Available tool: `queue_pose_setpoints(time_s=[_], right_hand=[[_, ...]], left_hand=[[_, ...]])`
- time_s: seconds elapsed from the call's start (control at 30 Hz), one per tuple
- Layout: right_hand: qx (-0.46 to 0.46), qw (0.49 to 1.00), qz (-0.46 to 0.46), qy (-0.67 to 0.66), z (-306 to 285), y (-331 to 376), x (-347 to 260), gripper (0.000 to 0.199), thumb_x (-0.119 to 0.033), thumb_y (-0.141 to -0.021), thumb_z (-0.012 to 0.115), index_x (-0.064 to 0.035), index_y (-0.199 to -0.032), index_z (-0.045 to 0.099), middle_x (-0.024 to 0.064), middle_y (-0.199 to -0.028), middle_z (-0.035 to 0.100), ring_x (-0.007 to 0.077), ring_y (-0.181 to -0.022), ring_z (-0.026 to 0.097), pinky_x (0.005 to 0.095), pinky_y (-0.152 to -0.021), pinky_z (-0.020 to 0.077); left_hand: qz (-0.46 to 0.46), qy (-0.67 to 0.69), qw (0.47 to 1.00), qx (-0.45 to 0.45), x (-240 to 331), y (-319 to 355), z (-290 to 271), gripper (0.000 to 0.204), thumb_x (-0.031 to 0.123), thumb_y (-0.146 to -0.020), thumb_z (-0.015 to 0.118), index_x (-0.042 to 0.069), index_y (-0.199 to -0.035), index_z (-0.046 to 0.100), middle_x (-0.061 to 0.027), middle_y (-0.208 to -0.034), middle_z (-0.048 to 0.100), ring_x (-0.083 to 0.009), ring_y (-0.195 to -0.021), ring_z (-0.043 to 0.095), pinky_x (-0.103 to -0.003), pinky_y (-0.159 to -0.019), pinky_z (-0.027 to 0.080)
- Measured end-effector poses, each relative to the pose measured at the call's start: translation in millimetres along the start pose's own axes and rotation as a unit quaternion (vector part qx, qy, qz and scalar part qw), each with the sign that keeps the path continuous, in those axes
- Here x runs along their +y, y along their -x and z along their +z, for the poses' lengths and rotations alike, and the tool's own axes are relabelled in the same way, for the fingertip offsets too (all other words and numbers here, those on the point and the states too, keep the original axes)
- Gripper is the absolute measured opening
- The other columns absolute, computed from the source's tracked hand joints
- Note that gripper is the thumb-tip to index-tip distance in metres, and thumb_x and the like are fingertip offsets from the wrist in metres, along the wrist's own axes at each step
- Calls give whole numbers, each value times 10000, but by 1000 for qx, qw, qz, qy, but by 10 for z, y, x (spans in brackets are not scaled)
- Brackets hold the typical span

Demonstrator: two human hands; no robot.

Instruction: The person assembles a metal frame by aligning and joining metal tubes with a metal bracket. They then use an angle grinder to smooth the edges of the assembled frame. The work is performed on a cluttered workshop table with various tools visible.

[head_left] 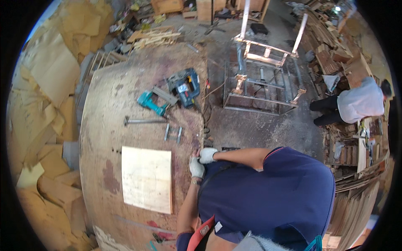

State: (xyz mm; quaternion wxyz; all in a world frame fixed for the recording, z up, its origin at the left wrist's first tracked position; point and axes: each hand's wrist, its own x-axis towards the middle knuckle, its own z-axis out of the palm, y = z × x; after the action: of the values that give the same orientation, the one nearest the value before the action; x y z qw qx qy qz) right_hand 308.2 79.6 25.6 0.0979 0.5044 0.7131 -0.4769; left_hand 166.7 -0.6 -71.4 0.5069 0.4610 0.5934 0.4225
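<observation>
Gloves (197,169), pale and knitted, cover both hands at the right edge of the worktable (100,125). The left hand (197,165), with a watch (196,181) at its wrist, and the right hand (207,155) are close together there, fingers bent; whether they grasp anything small cannot be told. On the near half of the worktable, left of the hands and apart from them, lies a flat, pale rectangular board (146,180). Farther along the worktable, two short metal rods (179,134) lie near its right edge, with a longer metal bar (146,121) to their left. Beyond these, a teal tool (146,100) rests on the tabletop, and a blue-and-black power tool (183,88) sits nearer the right edge. Off the worktable's right side stands a metal frame (264,60). Well to the right of the worktable, a person (360,100) in a pale top bends over. Loose wooden strips (157,38) lie towards the worktable's far end.
</observation>
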Motion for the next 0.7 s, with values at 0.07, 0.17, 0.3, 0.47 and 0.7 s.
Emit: queue_pose_setpoints(time_s=[0.07,0.17,0.3,0.47,0.7], right_hand=[[-5,999,16,28,-37,31,12,524,-451,-836,652,-106,-1220,742,190,-1216,761,349,-1135,734,430,-970,573],[0,999,28,44,42,-27,99,525,-456,-832,631,-68,-1152,782,223,-1146,769,384,-1066,750,458,-919,587],[16,999,1,32,0,41,-9,547,-497,-873,598,-22,-1056,795,258,-1058,766,417,-996,756,493,-880,586],[7,1000,19,20,23,-27,108,507,-485,-928,562,-53,-1029,808,254,-1043,763,432,-983,743,508,-876,575],[-42,998,-40,38,-140,105,-110,379,-401,-898,616,-93,-1038,787,225,-1050,769,442,-997,724,507,-880,563]], left_hand=[[-160,366,916,47,449,18,158,397,209,-1136,450,-12,-1430,598,-175,-1293,717,-292,-1186,647,-411,-1021,512],[-14,-61,997,-37,667,94,77,502,347,-1174,396,-41,-1429,590,-170,-1367,693,-257,-1239,634,-392,-1063,506],[-174,334,926,23,519,61,108,455,258,-1167,394,1,-1538,452,-201,-1484,627,-311,-1284,624,-405,-1071,504],[-188,393,896,81,816,43,254,395,266,-1149,501,-23,-1416,536,-190,-1291,718,-256,-1140,685,-393,-1029,540],[-173,525,825,119,376,23,159,259,144,-1106,553,13,-1315,633,-15,-798,572,-186,-844,601,-367,-900,518]])
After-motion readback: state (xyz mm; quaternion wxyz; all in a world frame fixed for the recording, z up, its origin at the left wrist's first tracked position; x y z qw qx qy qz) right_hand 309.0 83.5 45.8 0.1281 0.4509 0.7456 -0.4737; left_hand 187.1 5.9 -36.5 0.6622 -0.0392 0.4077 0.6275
